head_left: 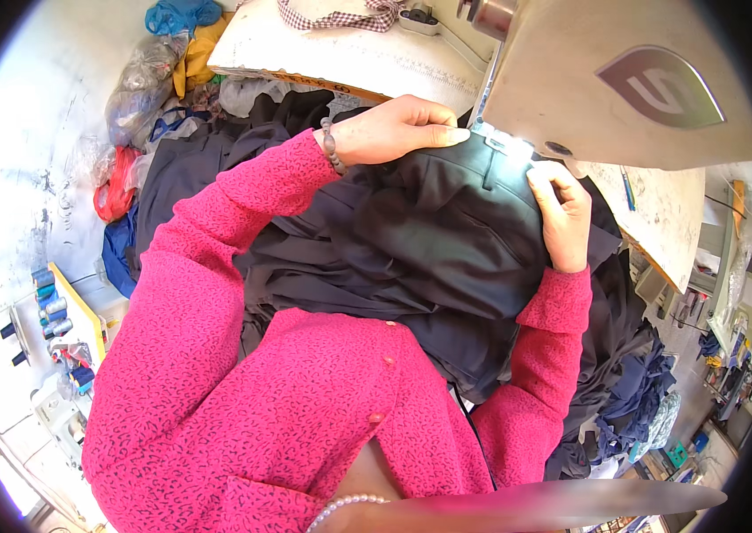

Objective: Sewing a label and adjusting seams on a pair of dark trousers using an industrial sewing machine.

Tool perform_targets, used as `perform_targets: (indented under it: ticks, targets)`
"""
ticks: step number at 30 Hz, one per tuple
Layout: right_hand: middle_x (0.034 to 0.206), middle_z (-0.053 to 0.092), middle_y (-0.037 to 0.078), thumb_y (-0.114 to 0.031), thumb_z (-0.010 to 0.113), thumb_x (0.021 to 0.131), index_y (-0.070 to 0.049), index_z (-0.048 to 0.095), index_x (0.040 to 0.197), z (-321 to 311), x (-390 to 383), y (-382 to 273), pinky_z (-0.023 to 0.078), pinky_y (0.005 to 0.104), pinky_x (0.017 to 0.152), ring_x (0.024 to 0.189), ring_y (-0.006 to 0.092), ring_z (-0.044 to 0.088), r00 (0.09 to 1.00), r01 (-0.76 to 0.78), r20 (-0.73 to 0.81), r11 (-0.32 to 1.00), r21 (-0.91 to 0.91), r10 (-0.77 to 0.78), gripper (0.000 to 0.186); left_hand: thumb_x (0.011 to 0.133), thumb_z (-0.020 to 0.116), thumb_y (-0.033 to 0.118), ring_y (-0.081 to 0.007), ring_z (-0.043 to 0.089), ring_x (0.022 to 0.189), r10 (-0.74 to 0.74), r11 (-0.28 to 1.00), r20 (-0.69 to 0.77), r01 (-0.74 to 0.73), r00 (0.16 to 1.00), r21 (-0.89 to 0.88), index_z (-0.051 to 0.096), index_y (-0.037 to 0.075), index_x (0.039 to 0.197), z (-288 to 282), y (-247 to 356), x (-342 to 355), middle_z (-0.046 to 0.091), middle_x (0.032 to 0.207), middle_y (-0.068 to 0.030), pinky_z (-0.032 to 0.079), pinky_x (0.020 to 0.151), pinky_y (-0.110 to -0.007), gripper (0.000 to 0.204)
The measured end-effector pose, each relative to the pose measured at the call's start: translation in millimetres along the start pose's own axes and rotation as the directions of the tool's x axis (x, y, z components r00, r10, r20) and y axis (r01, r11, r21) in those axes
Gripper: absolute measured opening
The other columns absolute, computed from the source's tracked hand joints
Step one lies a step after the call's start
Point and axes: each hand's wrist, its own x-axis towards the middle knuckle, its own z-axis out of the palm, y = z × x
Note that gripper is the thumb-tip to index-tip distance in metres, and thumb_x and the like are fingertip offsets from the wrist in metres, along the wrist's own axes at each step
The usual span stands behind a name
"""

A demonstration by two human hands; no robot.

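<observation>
A dark pair of trousers (456,231) lies bunched over my lap, its waistband with a belt loop pressed up under the lit presser foot (493,140) of a large beige sewing machine (562,80). My left hand (403,133) pinches the waistband's left side, thumb on top, just left of the foot. My right hand (561,209) grips the waistband's right side below the machine head, fingers curled. Both hands touch the cloth, which hangs in folds toward my body.
The white machine table (323,53) carries a checked strip (340,13). Plastic bags (136,89) and dark garments pile at left; thread spools (52,302) and another machine (61,417) stand lower left. More navy cloth (633,400) and a cluttered rack (722,293) are at right.
</observation>
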Motion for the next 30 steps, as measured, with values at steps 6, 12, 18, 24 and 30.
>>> perform_targets:
  ticks: [6, 12, 18, 24, 30]
  targets:
    - [0.089, 0.060, 0.002, -0.004, 0.058, 0.083, 0.003, 0.059, 0.086, -0.5, -0.9, -2.2, 0.041, 0.0221, 0.078, 0.083, 0.0088, 0.053, 1.000, -0.014, 0.019, 1.000, 0.021, 0.014, 0.008, 0.091, 0.053, 0.032, -0.0032, 0.026, 0.062, 0.012, 1.000, -0.007, -0.013, 1.000, -0.015, 0.043, 0.005, 0.065, -1.0, -3.9, -0.6, 0.029, 0.063, 0.0091, 0.027, 0.055, -0.022, 0.038]
    - [0.089, 0.060, 0.001, -0.004, 0.057, 0.084, 0.003, 0.059, 0.087, -1.2, -1.2, -0.5, 0.040, 0.0219, 0.078, 0.083, 0.0087, 0.053, 0.999, -0.042, 0.029, 0.998, 0.056, 0.040, 0.008, 0.091, 0.052, 0.031, -0.0033, 0.025, 0.062, 0.020, 1.000, 0.000, -0.020, 1.000, 0.001, 0.040, 0.006, 0.065, -0.2, -7.0, 0.4, 0.028, 0.063, 0.0087, 0.027, 0.054, -0.022, 0.039]
    - [0.086, 0.058, 0.000, -0.005, 0.057, 0.084, 0.003, 0.059, 0.086, -1.1, -1.3, -3.8, 0.040, 0.0211, 0.076, 0.081, 0.0074, 0.051, 0.999, -0.033, 0.009, 0.999, 0.037, 0.032, 0.009, 0.091, 0.051, 0.031, -0.0038, 0.027, 0.063, 0.041, 0.999, -0.009, -0.041, 0.999, 0.001, 0.042, 0.005, 0.068, 1.1, -1.0, 0.2, 0.030, 0.064, 0.0081, 0.029, 0.056, -0.022, 0.037]
    - [0.081, 0.056, -0.002, -0.008, 0.058, 0.085, 0.002, 0.058, 0.088, 3.5, -2.5, -15.6, 0.039, 0.0188, 0.071, 0.075, 0.0050, 0.050, 0.997, -0.027, -0.075, 1.000, -0.014, 0.026, 0.010, 0.091, 0.053, 0.031, -0.0036, 0.032, 0.066, 0.051, 0.999, 0.001, -0.051, 0.999, 0.008, 0.049, 0.003, 0.073, 2.6, 6.1, 1.9, 0.037, 0.066, 0.0069, 0.033, 0.061, -0.022, 0.033]
    - [0.079, 0.055, -0.003, -0.009, 0.057, 0.086, 0.002, 0.057, 0.085, 5.3, -3.0, -17.0, 0.039, 0.0185, 0.069, 0.074, 0.0040, 0.047, 0.997, -0.006, -0.074, 1.000, -0.008, 0.006, 0.010, 0.088, 0.056, 0.028, -0.0049, 0.039, 0.070, 0.108, 0.990, -0.016, -0.106, 0.994, 0.096, 0.055, 0.001, 0.080, 3.2, 16.4, 0.8, 0.047, 0.069, 0.0042, 0.038, 0.066, -0.022, 0.028]
